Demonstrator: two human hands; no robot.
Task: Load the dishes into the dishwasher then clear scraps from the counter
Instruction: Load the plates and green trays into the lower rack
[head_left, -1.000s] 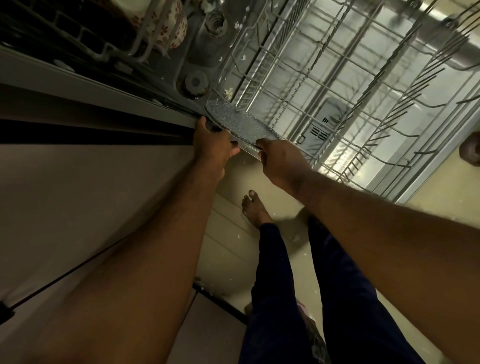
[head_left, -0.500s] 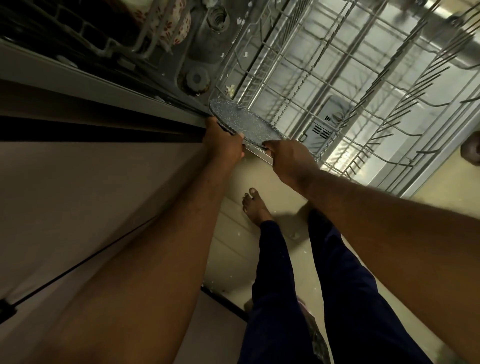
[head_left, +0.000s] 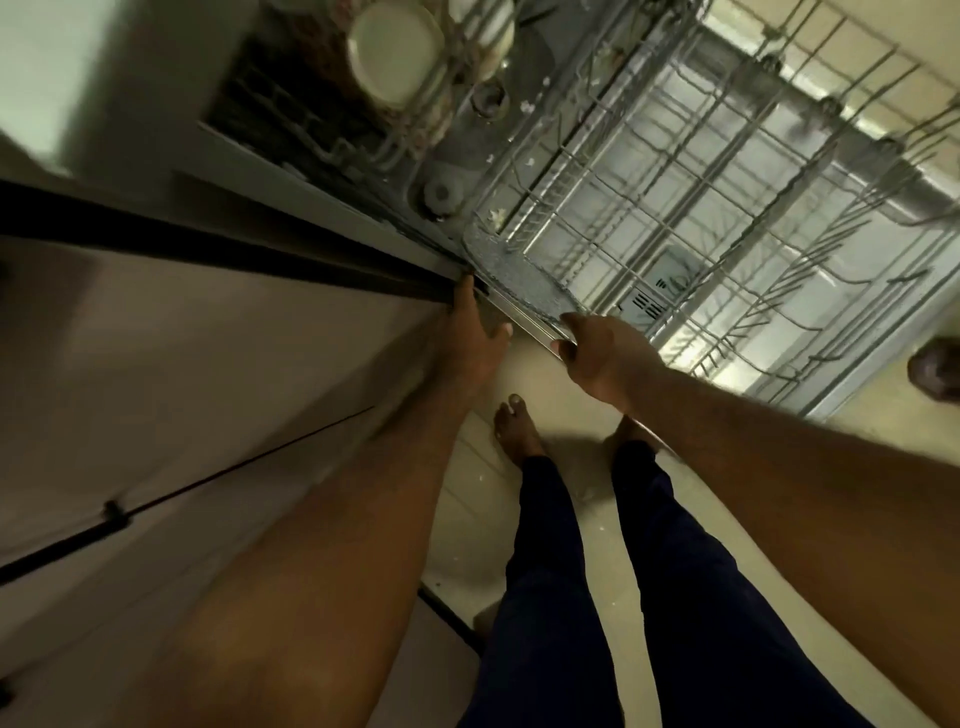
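Pale kitchen floor (head_left: 530, 379) lies under the open dishwasher (head_left: 462, 150). The right hand (head_left: 597, 358) pinches the near rim of a textured glass plate (head_left: 519, 275), thumb on top and fingers curled under, as it did half a second ago. The left hand (head_left: 470, 338), which then gripped the plate's other end, now has its fingers straight and spread against the edge of the cabinet front (head_left: 208, 364); whether a fingertip touches the plate I cannot tell. The plate lies at the near left corner of the pulled-out wire rack (head_left: 701, 218), about where it was. Farther in stands a pale round dish (head_left: 395, 52), more of it in view than before.
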